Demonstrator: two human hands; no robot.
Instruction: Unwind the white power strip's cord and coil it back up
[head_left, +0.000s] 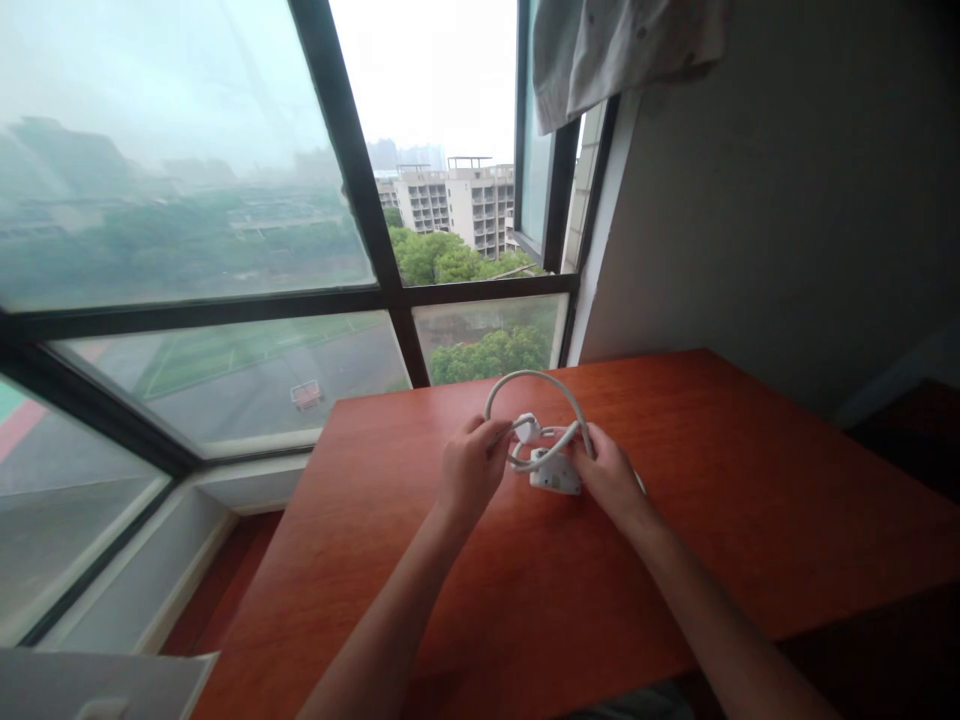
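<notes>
The left hand (472,462) and the right hand (606,464) were a little apart above the worktop (375,560), each clamped on a pale cable (534,374). The left pinched it between thumb and fingers; the right gripped the other side of a loop that arched up between them, with more strands crossing underneath. A white plug (528,428) sat inside the loop, near the left fingertips. Just below, beside the right fingers, was a white block (553,474); whether it rested on the worktop or hung could not be told. A length of cable also showed past the right wrist.

To handle the coil well, the judgement was that light pressure and an even curve mattered most: the left needed to hold the crossing strands together while the right guided the cable round without twisting or kinking it, the plug kept from snagging.

All of this lay nearer the worktop's far edge than its near one, well in from the left edge. Beyond the far edge stood the window (390,293), with a curtain (622,50) hanging above.
</notes>
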